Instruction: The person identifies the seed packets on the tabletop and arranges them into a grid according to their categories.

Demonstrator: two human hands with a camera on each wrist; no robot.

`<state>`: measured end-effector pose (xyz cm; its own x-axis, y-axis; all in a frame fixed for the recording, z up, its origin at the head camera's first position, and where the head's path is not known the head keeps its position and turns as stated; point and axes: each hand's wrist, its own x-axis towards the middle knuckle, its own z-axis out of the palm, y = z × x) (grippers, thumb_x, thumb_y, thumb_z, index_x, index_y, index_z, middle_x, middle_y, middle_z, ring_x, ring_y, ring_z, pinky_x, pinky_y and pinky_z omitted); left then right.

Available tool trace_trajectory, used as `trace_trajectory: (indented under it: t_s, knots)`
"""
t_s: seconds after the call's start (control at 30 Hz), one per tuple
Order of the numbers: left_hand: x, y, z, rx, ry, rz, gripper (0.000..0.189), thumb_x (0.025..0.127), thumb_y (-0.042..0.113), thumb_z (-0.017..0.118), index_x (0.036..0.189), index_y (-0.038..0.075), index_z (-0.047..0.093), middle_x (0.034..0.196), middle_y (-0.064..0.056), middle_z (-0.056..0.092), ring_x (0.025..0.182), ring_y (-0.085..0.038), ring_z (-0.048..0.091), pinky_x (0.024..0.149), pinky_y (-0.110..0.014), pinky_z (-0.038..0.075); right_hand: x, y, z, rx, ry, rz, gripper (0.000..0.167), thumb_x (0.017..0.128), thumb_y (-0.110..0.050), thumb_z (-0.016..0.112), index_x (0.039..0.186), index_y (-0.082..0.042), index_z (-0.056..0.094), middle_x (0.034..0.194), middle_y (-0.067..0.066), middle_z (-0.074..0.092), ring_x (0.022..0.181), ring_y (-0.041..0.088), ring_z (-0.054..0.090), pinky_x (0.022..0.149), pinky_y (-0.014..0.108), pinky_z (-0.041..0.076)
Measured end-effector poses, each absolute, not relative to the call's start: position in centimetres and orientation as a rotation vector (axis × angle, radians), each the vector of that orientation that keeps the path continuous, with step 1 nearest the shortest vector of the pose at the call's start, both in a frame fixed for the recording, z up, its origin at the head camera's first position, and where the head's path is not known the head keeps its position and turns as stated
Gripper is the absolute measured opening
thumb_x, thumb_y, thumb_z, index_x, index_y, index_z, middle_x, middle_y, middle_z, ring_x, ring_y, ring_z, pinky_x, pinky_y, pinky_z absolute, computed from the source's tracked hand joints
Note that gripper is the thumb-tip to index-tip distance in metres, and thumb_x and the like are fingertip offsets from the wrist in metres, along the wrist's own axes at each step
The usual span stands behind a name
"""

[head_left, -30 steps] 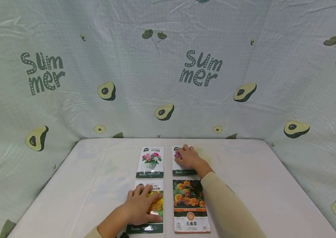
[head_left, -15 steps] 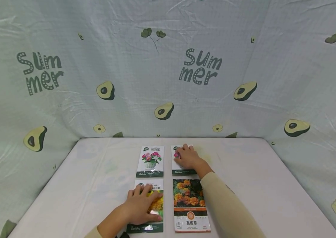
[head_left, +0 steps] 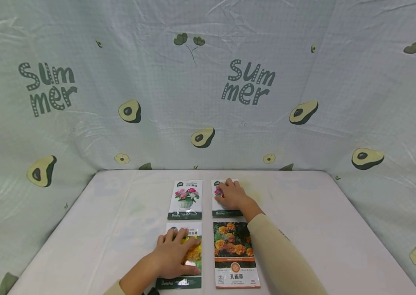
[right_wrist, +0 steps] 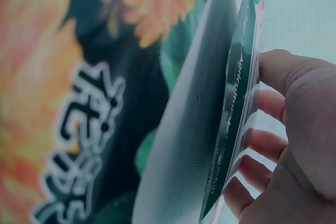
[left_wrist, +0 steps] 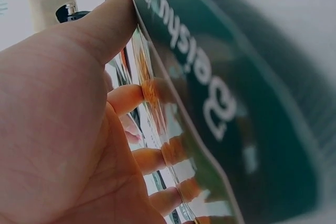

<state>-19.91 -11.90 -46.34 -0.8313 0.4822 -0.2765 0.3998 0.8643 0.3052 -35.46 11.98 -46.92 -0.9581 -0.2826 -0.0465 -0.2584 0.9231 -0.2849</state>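
My left hand [head_left: 172, 256] rests on a seed packet [head_left: 194, 256] with yellow flowers and a dark green bottom band, at the near left. Its fingers are spread, and in the left wrist view the fingertips and thumb touch the glossy face of the packet. Farther off, my right hand [head_left: 233, 195] lies over another seed packet [head_left: 226, 213], white with pink flowers, covering most of its picture. In the right wrist view the thumb and fingertips [right_wrist: 257, 140] touch that packet's front. Neither packet is gripped around its edges.
A white seed packet [head_left: 185, 200] showing a potted flower lies at the far left. Below the right sleeve [head_left: 285, 254] is an orange marigold packet [head_left: 235, 254]. They form two rows on a pale table [head_left: 119, 229], with a printed cloth [head_left: 163, 147] hanging behind and at the sides.
Both hands and all the packets stay in place; only the head view shifts very slightly.
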Motion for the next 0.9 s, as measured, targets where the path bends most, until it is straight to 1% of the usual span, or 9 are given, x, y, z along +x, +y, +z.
trace_trajectory:
  t_s: [0.17, 0.4, 0.6, 0.7, 0.9]
  knots:
    - [-19.67, -12.0, -46.28, 0.663, 2.69, 0.328, 0.079, 0.081, 0.072, 0.071, 0.147, 0.035, 0.051, 0.153, -0.013, 0.04, 0.134, -0.044, 0.038, 0.099, -0.066, 0.034, -35.3, 12.0, -47.28, -0.398, 2.99, -0.422, 0.047, 0.102, -0.043, 0.061, 0.142, -0.019, 0.056, 0.14, 0.013, 0.049, 0.124, 0.033, 0.045, 0.105, 0.051, 0.044]
    - [-19.59, -12.06, -46.14, 0.663, 2.706, 0.329, 0.079, 0.08, 0.072, 0.071, 0.146, 0.034, 0.052, 0.152, -0.013, 0.042, 0.133, -0.044, 0.038, 0.098, -0.065, 0.034, -35.17, 11.84, -46.8, -0.417, 2.996, -0.437, 0.045, 0.102, -0.041, 0.062, 0.14, -0.019, 0.057, 0.138, 0.013, 0.049, 0.124, 0.033, 0.044, 0.104, 0.051, 0.044]
    - [-19.73, -12.1, -46.21, 0.673, 2.71, 0.316, 0.078, 0.08, 0.073, 0.07, 0.146, 0.035, 0.052, 0.151, -0.012, 0.042, 0.132, -0.043, 0.039, 0.096, -0.064, 0.035, -35.42, 12.13, -46.69, -0.438, 2.962, -0.516, 0.042, 0.103, -0.037, 0.061, 0.14, -0.017, 0.057, 0.138, 0.014, 0.048, 0.122, 0.034, 0.044, 0.105, 0.051, 0.043]
    - [-19.77, -12.05, -46.17, 0.674, 2.708, 0.324, 0.077, 0.08, 0.073, 0.071, 0.145, 0.036, 0.053, 0.148, -0.01, 0.043, 0.129, -0.041, 0.04, 0.094, -0.061, 0.035, -35.54, 12.33, -46.66, -0.456, 2.95, -0.53, 0.039, 0.104, -0.035, 0.059, 0.138, -0.016, 0.058, 0.137, 0.014, 0.049, 0.121, 0.033, 0.044, 0.104, 0.051, 0.044]
    - [-19.88, -12.08, -45.88, 0.7, 2.714, 0.369, 0.073, 0.079, 0.07, 0.074, 0.142, 0.035, 0.057, 0.138, -0.007, 0.047, 0.117, -0.034, 0.04, 0.086, -0.053, 0.033, -35.54, 12.48, -46.34, -0.487, 2.976, -0.498, 0.037, 0.102, -0.033, 0.062, 0.134, -0.015, 0.061, 0.133, 0.014, 0.051, 0.116, 0.033, 0.046, 0.1, 0.05, 0.045]
